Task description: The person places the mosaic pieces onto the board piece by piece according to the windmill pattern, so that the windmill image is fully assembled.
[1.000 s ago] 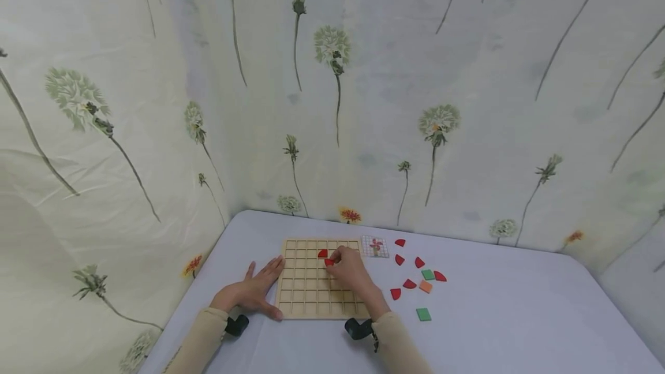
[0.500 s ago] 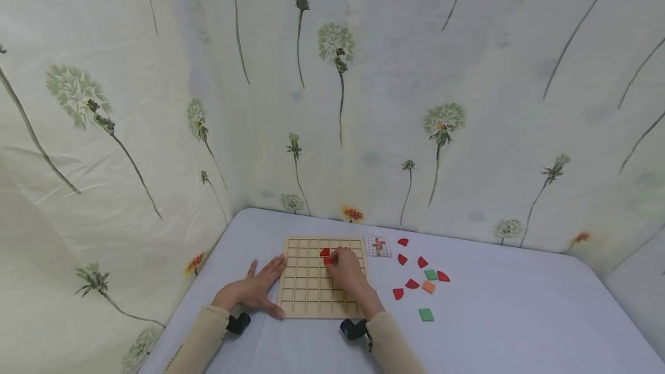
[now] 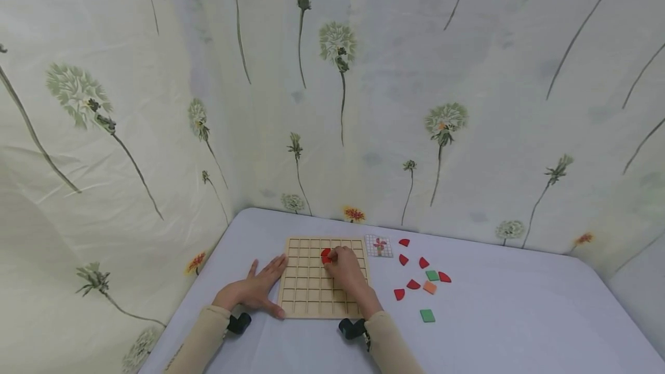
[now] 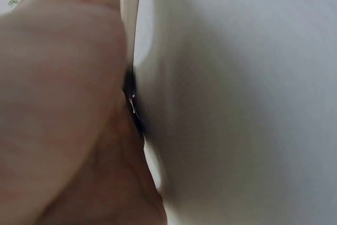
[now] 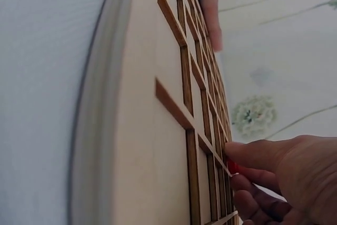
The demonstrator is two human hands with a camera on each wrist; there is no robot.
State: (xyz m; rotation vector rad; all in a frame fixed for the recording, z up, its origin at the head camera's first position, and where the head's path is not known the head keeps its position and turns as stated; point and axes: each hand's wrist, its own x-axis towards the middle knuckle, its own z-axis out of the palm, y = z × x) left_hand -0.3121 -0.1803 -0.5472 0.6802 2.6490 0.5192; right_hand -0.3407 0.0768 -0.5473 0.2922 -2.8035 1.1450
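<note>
A square wooden grid board [image 3: 303, 295] lies on the table in the head view. My left hand [image 3: 254, 292] rests against its left edge, thumb and fingers spread. In the left wrist view that hand [image 4: 58, 109] fills the left side, beside the pale board edge [image 4: 130, 9]. One red quarter-circle tile [image 3: 325, 251] sits in an upper cell. Just below it, my right hand [image 3: 347, 273] pinches a second red quarter-circle tile [image 3: 326, 260] at the board. In the right wrist view, thumb and fingers of the right hand [image 5: 295, 175] mostly cover this red tile [image 5: 232, 167].
A small gridded picture card [image 3: 379, 246] lies by the board's upper right corner. Further right are several loose red quarter-circle tiles [image 3: 413, 284], two green square tiles [image 3: 428, 315] and an orange square tile [image 3: 429, 288]. A flowered curtain [image 3: 374, 103] hangs behind the table.
My right hand has shifted the pinched red tile slightly left, so that it lies directly below the other red tile. The left hand has stayed at the board's edge.
</note>
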